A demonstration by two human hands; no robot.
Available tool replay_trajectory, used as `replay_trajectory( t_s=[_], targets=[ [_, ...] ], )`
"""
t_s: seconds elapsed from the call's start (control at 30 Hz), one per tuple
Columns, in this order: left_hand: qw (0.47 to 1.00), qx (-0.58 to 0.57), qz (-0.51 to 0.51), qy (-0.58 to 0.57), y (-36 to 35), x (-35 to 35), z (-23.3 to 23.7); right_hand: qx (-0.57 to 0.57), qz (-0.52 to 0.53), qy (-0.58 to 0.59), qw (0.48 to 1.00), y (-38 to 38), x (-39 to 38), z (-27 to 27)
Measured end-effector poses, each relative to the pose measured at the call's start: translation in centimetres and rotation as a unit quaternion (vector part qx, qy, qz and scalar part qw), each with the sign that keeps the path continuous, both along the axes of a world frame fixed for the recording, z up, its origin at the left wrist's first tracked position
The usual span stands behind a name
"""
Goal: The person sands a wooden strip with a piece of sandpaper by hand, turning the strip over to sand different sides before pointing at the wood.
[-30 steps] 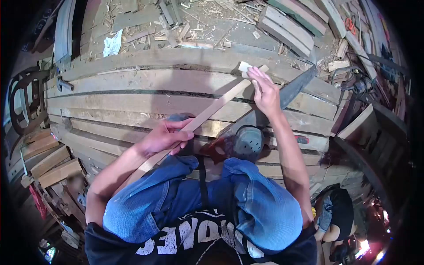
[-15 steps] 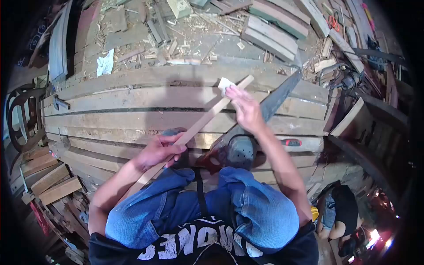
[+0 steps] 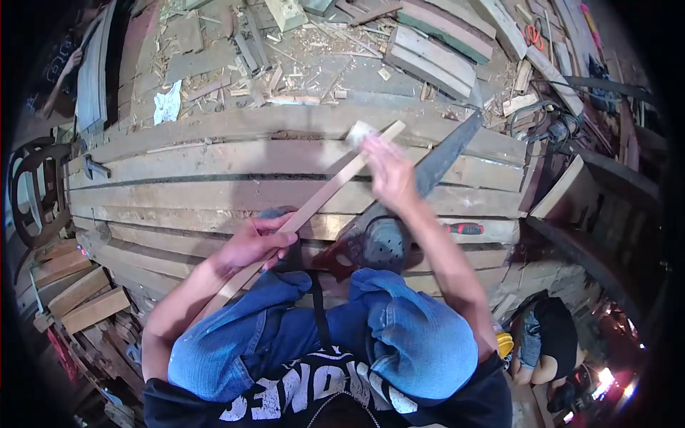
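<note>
A long, narrow wooden strip (image 3: 330,190) slants from my lap up and to the right over the planks. My left hand (image 3: 258,242) is closed around its lower part, thumb on top. Near the strip's far end, my right hand (image 3: 391,175) presses a folded pale piece of sandpaper (image 3: 358,133) against the wood; the fingers are slightly blurred. Beneath my right forearm lies a handsaw (image 3: 444,160), its reddish handle beside a grey perforated clog (image 3: 385,242) on my foot. The strip's near end is partly hidden by my left arm and leg.
Wide planks (image 3: 171,192) form the surface before me. A red-and-black tool handle (image 3: 465,228) lies right of the clog. Wood blocks (image 3: 432,60) and shavings are at the back, a small clamp-like metal tool (image 3: 95,167) at left. Another person (image 3: 553,339) crouches at lower right.
My right hand and the sandpaper have shifted slightly left and up along the strip. My left hand keeps its hold, and the whole view has moved a little.
</note>
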State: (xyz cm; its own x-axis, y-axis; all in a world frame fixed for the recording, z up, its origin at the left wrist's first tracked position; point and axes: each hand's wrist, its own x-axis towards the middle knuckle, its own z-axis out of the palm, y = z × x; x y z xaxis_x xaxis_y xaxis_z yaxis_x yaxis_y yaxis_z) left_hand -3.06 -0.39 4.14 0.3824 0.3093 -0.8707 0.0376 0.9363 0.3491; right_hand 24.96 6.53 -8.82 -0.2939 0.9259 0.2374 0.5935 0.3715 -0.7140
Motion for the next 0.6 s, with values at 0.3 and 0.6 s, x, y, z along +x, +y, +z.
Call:
replay_trajectory(
  t_s=[0.3, 0.6],
  targets=[
    [1.0, -0.004, -0.005, 0.023, 0.4, 0.1, 0.2, 0.005, 0.064, 0.012, 0.998, 0.3, -1.5, 1.9],
    [1.0, 0.003, 0.022, 0.007, 0.0, 0.0, -0.3, -0.076, 0.015, -0.031, 0.996, 1.3, 0.5, 0.6]
  ],
)
